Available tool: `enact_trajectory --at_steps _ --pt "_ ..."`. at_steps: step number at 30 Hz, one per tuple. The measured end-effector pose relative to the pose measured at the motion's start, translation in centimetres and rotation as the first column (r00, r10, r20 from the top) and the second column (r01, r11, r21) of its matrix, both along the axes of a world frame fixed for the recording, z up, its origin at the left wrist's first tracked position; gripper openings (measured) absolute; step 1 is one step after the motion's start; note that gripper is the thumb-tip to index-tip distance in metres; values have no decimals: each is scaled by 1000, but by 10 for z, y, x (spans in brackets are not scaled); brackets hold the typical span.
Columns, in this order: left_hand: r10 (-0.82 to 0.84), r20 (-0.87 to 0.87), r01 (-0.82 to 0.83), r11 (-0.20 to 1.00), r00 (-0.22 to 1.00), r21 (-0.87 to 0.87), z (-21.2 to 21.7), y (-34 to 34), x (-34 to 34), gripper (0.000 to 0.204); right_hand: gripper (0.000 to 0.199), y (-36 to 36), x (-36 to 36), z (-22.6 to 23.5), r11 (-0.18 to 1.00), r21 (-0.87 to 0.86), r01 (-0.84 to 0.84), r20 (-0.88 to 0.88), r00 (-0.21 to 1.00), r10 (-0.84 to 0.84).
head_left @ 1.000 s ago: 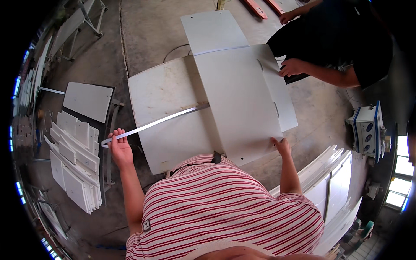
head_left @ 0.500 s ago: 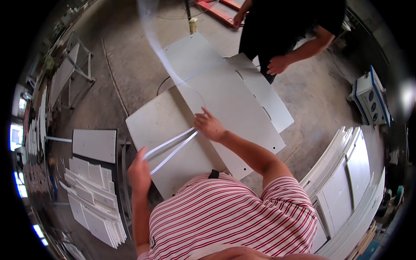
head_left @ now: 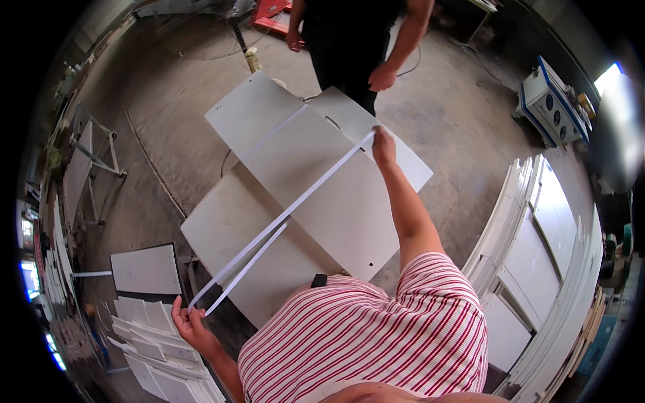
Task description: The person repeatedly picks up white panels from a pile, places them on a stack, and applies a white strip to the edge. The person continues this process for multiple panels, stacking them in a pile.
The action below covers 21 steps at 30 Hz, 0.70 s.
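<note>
A long white strap runs taut and slanting across a stack of flat white panels. My right hand grips it at the far right, over the stack's far edge. Low on the left, my left hand pinches the strap where it turns back on itself. From there a second, shorter run goes up beside the first and ends from view near the upper panel's edge. Another pale band lies across the far part of the upper panel.
Across the stack stands a person in black, hands hanging down. White boards are piled at the left, and more panels lean at the right. A blue-and-white machine sits at the far right; a can stands beyond the stack.
My right hand has moved up and right, drawing the strap out long over the stack. My left hand has moved down and left. The view has shifted; the other person's hands are now lowered.
</note>
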<state>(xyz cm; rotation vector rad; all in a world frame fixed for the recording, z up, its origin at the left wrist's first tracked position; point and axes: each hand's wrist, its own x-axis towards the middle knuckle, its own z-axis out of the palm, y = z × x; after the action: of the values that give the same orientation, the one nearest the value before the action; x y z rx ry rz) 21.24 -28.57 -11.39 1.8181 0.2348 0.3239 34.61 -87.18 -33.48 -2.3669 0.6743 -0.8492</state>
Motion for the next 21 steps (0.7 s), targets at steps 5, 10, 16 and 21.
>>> enact_trajectory --at_steps 5,10,16,21 --pt "-174 2 173 978 985 117 1 -15 -3 45 19 -53 10 -13 981 148 126 41 990 -134" --pt "-187 -74 199 961 979 191 0 -18 -3 36 22 -43 20 -50 958 245 148 -51 989 -140" --pt "-210 -69 220 951 975 218 5 -27 1 35 21 -27 29 -90 859 499 112 -282 959 38" --pt "-198 -72 209 959 978 193 3 -25 -3 35 37 0 13 -82 958 287 21 -323 943 77"
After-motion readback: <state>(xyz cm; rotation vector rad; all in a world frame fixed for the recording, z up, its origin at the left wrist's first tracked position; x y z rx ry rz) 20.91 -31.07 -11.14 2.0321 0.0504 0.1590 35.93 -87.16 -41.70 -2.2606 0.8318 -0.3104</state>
